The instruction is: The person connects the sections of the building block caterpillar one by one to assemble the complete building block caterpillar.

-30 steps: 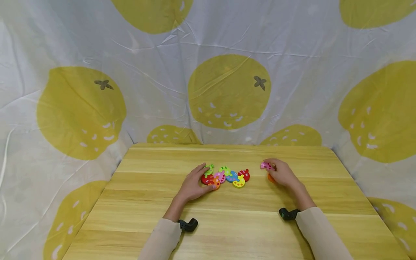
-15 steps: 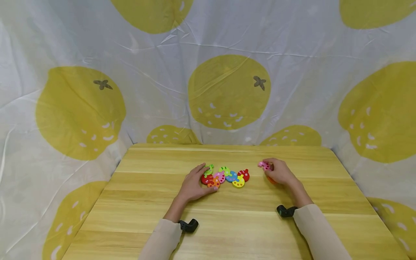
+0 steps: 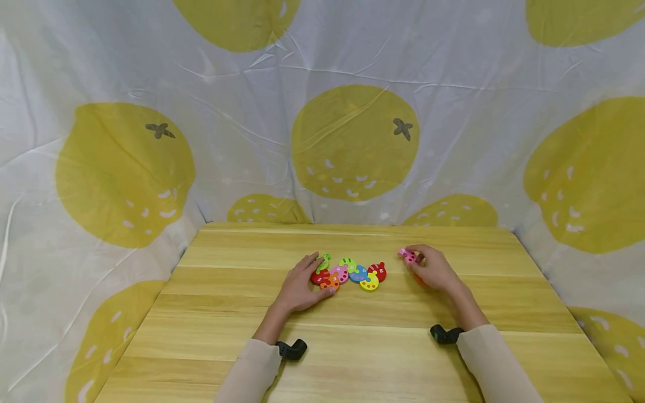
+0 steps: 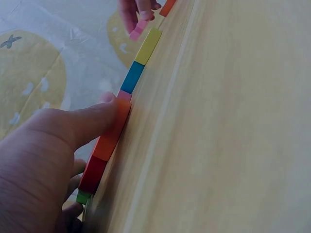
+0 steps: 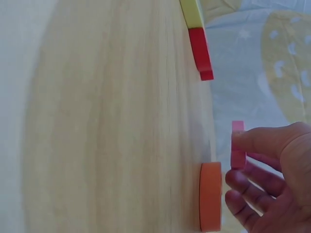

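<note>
A chain of interlocked, numbered puzzle pieces lies on the table in the head view: a green end piece, red, orange, pink, striped green, blue, yellow and a red one at the right. My left hand holds the chain's left end, thumb against the orange piece's side, fingers at the green one. Between thumb and fingers, my right hand pinches a pink puzzle piece, raised above the table. Below that hand lies a loose orange piece, mostly hidden in the head view.
The wooden table extends around the pieces. A lemon-patterned cloth hangs behind it and at both sides. Each wrist carries a black camera, the left one and the right one.
The right hand has turned the pink piece and shifted it slightly left, towards the chain's red end. The left hand stays in place, and the chain has barely moved.
</note>
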Available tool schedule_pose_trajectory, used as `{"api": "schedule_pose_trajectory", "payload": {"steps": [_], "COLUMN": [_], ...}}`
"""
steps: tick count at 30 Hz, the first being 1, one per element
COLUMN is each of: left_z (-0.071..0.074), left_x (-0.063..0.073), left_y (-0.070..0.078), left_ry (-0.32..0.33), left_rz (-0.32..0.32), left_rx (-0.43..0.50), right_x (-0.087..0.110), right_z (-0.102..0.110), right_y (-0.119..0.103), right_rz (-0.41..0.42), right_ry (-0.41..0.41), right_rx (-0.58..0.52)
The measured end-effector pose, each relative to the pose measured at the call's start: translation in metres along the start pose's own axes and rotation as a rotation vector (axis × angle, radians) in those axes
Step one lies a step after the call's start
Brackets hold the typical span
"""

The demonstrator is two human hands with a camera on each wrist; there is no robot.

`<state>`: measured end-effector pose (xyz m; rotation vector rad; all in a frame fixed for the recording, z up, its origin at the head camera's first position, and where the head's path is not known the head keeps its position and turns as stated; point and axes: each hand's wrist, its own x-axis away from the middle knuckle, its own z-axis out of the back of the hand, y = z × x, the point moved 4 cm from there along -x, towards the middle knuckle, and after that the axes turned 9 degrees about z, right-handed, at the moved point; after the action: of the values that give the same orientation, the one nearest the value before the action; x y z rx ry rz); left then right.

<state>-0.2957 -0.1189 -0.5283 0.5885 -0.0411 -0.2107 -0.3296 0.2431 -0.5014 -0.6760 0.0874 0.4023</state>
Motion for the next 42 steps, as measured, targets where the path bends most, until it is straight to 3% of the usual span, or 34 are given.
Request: {"api": "schedule_pose_trajectory", "payload": {"steps": [10, 19, 25, 32, 42], "left_z": [0.000, -0.001, -0.002, -0.001, -0.001], "left_x": [0.000, -0.001, -0.002, -0.002, -0.002], "left_y": [0.001, 0.000, -0.001, -0.001, -0.002], "left_ry": [-0.011, -0.001, 0.008, 0.002, 0.003], "left_rz": [0.013, 0.009, 0.005, 0.008, 0.021], "left_rx": [-0.001, 0.002, -0.002, 0.004, 0.002], "right_x": [0.002, -0.001, -0.006, -0.011, -0.013], "right_z": [-0.009, -0.018, -0.023, -0.030, -0.035], "right_y": [-0.015, -0.025, -0.032, -0.037, -0.037], "right_rz": [0.064, 0.063, 0.106, 0.152, 0.137], "right_ry": [0.021, -0.001, -0.018, -0.050, -0.104], "right_rx": [-0.056, -0.079, -0.093, -0.075, -0.027]}}
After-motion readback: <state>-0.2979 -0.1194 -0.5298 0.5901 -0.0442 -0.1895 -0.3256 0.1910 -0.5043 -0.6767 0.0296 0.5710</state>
